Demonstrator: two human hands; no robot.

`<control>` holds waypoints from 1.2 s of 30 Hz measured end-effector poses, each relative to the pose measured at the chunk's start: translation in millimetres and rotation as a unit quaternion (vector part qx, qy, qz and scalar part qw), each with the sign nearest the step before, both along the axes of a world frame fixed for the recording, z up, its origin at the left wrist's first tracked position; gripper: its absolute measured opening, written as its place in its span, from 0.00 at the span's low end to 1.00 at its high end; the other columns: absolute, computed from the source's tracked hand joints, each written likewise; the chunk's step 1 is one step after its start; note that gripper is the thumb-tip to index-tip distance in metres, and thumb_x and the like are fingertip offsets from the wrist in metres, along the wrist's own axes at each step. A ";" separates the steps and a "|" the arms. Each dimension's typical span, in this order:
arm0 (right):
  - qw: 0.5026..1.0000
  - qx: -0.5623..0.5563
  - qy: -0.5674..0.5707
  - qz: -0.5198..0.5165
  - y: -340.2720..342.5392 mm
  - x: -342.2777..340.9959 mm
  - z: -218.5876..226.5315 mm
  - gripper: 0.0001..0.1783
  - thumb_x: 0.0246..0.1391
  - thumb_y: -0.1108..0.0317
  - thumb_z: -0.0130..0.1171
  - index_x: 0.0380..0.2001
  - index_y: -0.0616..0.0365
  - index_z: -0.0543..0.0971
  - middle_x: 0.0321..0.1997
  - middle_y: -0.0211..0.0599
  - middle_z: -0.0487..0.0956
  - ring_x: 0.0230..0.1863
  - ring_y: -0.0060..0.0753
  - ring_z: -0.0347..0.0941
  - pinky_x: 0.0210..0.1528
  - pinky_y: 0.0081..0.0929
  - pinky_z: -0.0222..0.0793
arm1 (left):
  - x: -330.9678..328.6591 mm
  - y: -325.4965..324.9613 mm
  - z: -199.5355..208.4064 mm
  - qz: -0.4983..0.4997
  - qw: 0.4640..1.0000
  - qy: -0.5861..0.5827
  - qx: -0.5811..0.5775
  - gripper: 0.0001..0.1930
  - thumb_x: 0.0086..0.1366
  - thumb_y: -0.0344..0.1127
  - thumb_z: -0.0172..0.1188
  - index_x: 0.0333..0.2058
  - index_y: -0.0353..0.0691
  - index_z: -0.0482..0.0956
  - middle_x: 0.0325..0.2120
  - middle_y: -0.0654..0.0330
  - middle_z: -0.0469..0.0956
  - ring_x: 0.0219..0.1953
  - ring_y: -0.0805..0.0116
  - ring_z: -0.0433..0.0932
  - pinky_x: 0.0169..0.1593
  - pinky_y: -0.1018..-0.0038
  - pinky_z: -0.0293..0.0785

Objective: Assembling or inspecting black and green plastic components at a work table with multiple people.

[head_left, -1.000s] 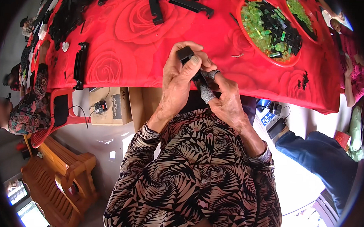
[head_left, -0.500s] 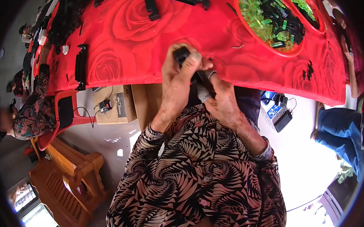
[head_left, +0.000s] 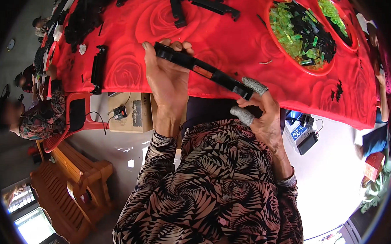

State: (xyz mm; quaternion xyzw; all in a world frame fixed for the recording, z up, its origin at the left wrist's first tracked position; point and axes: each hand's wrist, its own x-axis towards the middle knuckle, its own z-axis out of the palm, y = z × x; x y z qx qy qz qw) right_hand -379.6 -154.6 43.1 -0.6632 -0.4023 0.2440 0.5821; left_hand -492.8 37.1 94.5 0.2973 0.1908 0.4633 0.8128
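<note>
A long black spirit level body (head_left: pixel 225 82) slants across in front of me over the near edge of the red tablecloth, its left end higher. A small window in its middle lets the red cloth show through. My left hand (head_left: pixel 167 79) is closed on the left end, palm up, with fingertips showing beyond the bar. At the lower right end, my right hand (head_left: pixel 267 121) grips the bar with its fingers. Grey fabric covers wrap the thumb and a finger of that hand. The covered thumb stands apart from the bar.
An orange-red tray (head_left: pixel 309 72) holds green vials and black pieces; a similar tray (head_left: pixel 353 48) stands behind it. More black bodies (head_left: pixel 213 7) lie at the back, another (head_left: pixel 98 70) at left. A person sits left by a red chair (head_left: pixel 80 112). A cardboard box (head_left: pixel 127 125) stands below.
The level body was bunched between both hands and pointed toward me. Now it lies crosswise, and my hands have spread apart to its two ends. The whole view has shifted slightly.
</note>
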 end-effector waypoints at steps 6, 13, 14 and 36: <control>0.996 0.035 -0.022 -0.080 0.3 15.2 6.2 0.23 0.46 0.78 0.70 0.47 0.64 0.76 0.45 0.36 0.78 0.40 0.25 0.80 0.43 0.21 0.74 | 1.5 -14.7 -7.1 -0.005 0.993 0.115 -0.026 0.24 0.70 0.52 0.50 0.45 0.32 0.72 0.35 0.58 0.74 0.43 0.65 0.73 0.50 0.69 0.70; 0.995 -0.013 -0.077 -0.070 -8.3 44.9 4.0 0.23 0.45 0.80 0.68 0.47 0.62 0.77 0.46 0.36 0.77 0.41 0.25 0.77 0.43 0.20 0.75 | -25.1 -12.4 -40.5 -0.090 0.974 0.206 0.028 0.16 0.68 0.36 0.55 0.50 0.32 0.72 0.33 0.60 0.77 0.34 0.70 0.78 0.42 0.75 0.75; 0.996 0.003 -0.065 -0.066 -7.8 47.1 3.8 0.24 0.45 0.81 0.68 0.48 0.61 0.77 0.47 0.36 0.77 0.42 0.24 0.77 0.43 0.20 0.75 | -28.4 -13.0 -41.4 -0.110 0.973 0.204 0.023 0.16 0.68 0.36 0.55 0.49 0.32 0.72 0.33 0.59 0.76 0.35 0.69 0.79 0.43 0.74 0.76; 0.990 0.030 -0.083 -0.106 -6.2 64.4 0.6 0.20 0.49 0.78 0.66 0.48 0.61 0.78 0.41 0.38 0.81 0.38 0.24 0.78 0.40 0.21 0.74 | -25.5 -69.3 -47.4 -0.419 0.866 0.242 -0.127 0.23 0.70 0.51 0.48 0.45 0.32 0.72 0.32 0.56 0.77 0.26 0.71 0.78 0.25 0.79 0.73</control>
